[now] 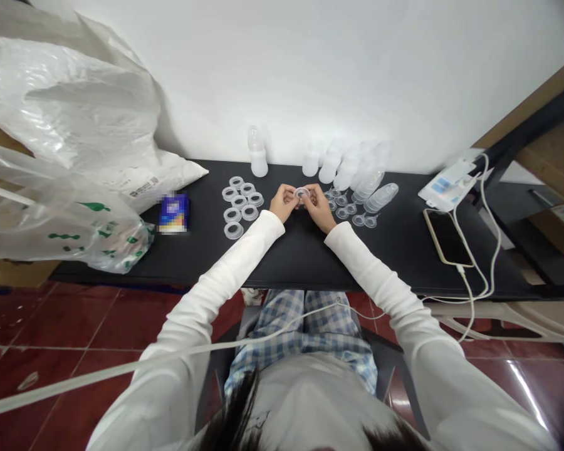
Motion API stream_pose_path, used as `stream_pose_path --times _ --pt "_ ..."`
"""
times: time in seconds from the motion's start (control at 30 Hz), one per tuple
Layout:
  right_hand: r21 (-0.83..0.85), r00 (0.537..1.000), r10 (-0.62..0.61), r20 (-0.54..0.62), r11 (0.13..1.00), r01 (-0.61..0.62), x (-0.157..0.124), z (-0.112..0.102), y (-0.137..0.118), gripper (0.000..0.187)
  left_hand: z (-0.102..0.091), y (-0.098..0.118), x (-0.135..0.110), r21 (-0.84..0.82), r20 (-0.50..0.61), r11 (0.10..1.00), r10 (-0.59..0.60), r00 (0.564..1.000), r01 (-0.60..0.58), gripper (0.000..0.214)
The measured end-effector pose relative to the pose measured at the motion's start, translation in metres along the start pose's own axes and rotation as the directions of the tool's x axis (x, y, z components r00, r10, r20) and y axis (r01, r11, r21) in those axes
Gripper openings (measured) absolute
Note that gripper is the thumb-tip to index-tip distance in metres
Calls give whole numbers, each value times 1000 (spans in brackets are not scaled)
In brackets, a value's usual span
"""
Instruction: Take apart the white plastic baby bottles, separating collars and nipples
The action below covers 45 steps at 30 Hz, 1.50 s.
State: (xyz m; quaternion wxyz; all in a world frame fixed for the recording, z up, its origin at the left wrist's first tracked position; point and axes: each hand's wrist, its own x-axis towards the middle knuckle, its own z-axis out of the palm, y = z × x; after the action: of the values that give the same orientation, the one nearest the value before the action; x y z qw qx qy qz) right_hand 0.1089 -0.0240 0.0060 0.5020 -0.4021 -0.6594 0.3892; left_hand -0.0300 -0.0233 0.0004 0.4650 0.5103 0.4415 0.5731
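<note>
My left hand (284,202) and my right hand (318,205) meet over the middle of the black table, both closed on one clear bottle collar ring (302,193). Fingers and thumbs pinch its rim from either side; whether a nipple sits inside it I cannot tell. Left of my hands lie several similar collar rings (239,201). Close by my right hand are several small clear silicone nipples (342,213), some with thin tails. An assembled baby bottle (258,156) with a clear cap stands upright near the wall. Several white bottles (329,164) stand behind my right hand.
Stacked clear caps (380,197) lie right of the bottles. A blue box (173,213) and large plastic bags (75,119) occupy the left. At right are a phone (448,238), a white power strip (451,183) and loose cables. Another cord (169,359) crosses above my lap.
</note>
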Motion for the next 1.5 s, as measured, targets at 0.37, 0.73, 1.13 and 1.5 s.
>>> stream_pose_path --times 0.37,0.73,1.13,1.5 --pt "-80 999 -47 -2 996 46 -2 0 -4 49 -2 15 -7 107 9 994 -18 1000 16 24" --pt "-64 997 -68 37 995 70 -1 -2 -5 40 -4 13 -9 233 31 971 42 999 -48 24" --pt "-24 999 29 20 999 -29 -1 0 -3 43 -4 6 -3 137 2 990 -37 999 37 26" --pt "-93 999 -37 21 995 39 -4 0 -9 41 -5 9 -4 144 65 989 34 997 -43 36"
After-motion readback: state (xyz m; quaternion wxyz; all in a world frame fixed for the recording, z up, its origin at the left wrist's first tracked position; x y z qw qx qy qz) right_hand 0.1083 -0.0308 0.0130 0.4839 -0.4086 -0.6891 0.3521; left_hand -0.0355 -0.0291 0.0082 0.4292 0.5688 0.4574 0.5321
